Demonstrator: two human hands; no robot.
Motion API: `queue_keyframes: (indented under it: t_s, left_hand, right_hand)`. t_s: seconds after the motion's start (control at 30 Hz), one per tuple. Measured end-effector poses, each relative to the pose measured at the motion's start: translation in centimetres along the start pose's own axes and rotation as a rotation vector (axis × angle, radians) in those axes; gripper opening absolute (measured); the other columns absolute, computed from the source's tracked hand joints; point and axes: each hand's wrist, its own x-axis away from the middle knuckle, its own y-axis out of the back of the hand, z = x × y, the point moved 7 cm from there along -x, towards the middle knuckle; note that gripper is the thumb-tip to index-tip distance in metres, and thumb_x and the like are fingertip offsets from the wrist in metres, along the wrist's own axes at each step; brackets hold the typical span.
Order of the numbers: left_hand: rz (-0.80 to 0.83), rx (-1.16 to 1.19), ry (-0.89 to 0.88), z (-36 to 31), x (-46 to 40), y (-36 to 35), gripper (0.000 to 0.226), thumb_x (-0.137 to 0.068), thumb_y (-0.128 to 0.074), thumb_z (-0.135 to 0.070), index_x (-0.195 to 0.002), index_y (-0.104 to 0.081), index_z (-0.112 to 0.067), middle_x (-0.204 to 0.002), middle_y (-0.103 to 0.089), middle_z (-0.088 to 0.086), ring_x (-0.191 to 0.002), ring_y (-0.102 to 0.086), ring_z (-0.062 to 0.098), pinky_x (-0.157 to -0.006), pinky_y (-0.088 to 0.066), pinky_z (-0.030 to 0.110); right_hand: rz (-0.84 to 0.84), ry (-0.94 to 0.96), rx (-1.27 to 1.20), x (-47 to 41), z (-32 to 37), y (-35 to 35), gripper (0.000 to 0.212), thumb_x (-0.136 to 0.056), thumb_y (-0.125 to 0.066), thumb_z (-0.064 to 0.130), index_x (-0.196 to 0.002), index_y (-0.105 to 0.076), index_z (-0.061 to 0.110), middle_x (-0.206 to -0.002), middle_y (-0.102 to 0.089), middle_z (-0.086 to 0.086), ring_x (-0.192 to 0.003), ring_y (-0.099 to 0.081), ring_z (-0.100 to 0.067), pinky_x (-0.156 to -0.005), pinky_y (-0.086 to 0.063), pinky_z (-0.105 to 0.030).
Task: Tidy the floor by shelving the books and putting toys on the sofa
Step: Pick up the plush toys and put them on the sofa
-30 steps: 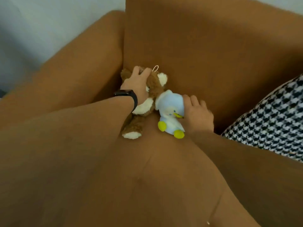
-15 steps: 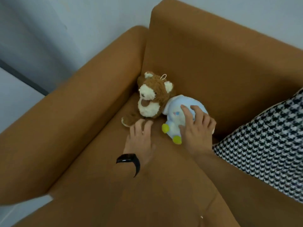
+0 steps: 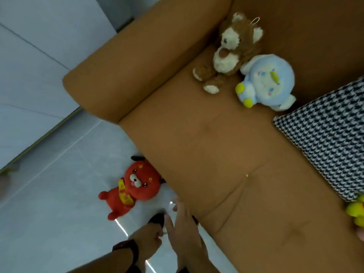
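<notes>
A brown teddy bear [image 3: 232, 48] and a pale blue plush [image 3: 266, 81] sit side by side in the back corner of the tan sofa [image 3: 197, 146]. On the tiled floor a red plush bear [image 3: 134, 188] lies against the sofa's front edge. My left hand [image 3: 148, 238], with a black band on the wrist, hangs low over the floor, its fingers loosely curled and holding nothing. Beside it my right hand [image 3: 183, 231] is stretched out with straight fingers, just right of the red plush and not touching it. No books are in view.
A black-and-white houndstooth cushion [image 3: 331, 138] leans on the sofa's right side, with a yellow toy [image 3: 357, 212] at the frame's right edge. The sofa's left armrest [image 3: 126, 62] borders pale floor tiles [image 3: 49, 213] and a wall.
Both hands have let go of the teddy bear and the blue plush and dropped from the sofa seat to the floor. The view has pulled back, revealing the red plush.
</notes>
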Motion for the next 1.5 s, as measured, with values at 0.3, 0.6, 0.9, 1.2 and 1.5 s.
queue_keyframes:
  t_s: [0.3, 0.6, 0.9, 1.2, 1.5]
  left_hand:
    - [-0.088, 0.205, -0.030, 10.3, 2.5, -1.0, 0.027, -0.101, -0.047, -0.027, -0.123, -0.060, -0.021, -0.128, -0.059, 0.000, -0.112, -0.057, 0.020, -0.091, -0.047, 0.030]
    - [-0.164, 0.348, 0.096, 33.3, 7.4, -2.7, 0.012, -0.097, -0.052, -0.024, -0.104, -0.060, -0.022, -0.116, -0.066, 0.003, -0.099, -0.060, 0.022, -0.092, -0.051, 0.035]
    - [-0.205, 0.256, 0.135, 43.2, -5.4, -4.0, 0.040, -0.093, -0.058, -0.029, -0.132, -0.052, -0.025, -0.134, -0.051, 0.004, -0.118, -0.056, 0.027, -0.101, -0.047, 0.043]
    - [-0.336, -0.004, 0.005, 43.6, -30.3, -5.3, 0.121, -0.062, -0.064, -0.069, -0.157, -0.001, -0.029, -0.147, -0.046, 0.011, -0.135, -0.046, 0.035, -0.113, -0.036, 0.046]
    - [-0.011, 1.135, 0.311, 45.0, -23.9, -20.8, 0.107, -0.044, -0.091, -0.054, -0.132, -0.050, -0.010, -0.094, -0.074, 0.010, -0.080, -0.070, 0.027, -0.079, -0.058, 0.044]
  right_hand:
    - [0.105, -0.044, 0.057, 1.7, 5.4, -9.4, 0.033, -0.102, -0.052, 0.037, -0.133, -0.051, 0.026, -0.119, -0.056, 0.005, -0.105, -0.058, -0.015, -0.087, -0.051, -0.038]
    - [0.210, -0.383, -0.129, 5.1, 10.1, -28.8, 0.031, -0.100, -0.057, 0.035, -0.127, -0.055, 0.020, -0.107, -0.062, 0.000, -0.091, -0.060, -0.017, -0.079, -0.045, -0.029]
    - [0.013, -0.658, -0.433, -3.7, 0.6, -37.7, 0.029, -0.091, -0.069, 0.037, -0.113, -0.061, 0.020, -0.094, -0.066, -0.009, -0.082, -0.062, -0.025, -0.088, -0.057, -0.047]
    - [-0.066, -0.697, -0.885, -21.0, -10.4, -52.4, 0.073, -0.072, -0.087, 0.045, -0.134, -0.053, 0.026, -0.126, -0.065, 0.005, -0.114, -0.062, -0.021, -0.094, -0.048, -0.040]
    - [0.340, -0.718, -0.504, -8.6, -14.3, -52.9, 0.033, -0.085, -0.076, 0.016, -0.116, -0.066, 0.021, -0.110, -0.069, 0.003, -0.100, -0.066, -0.014, -0.089, -0.055, -0.028]
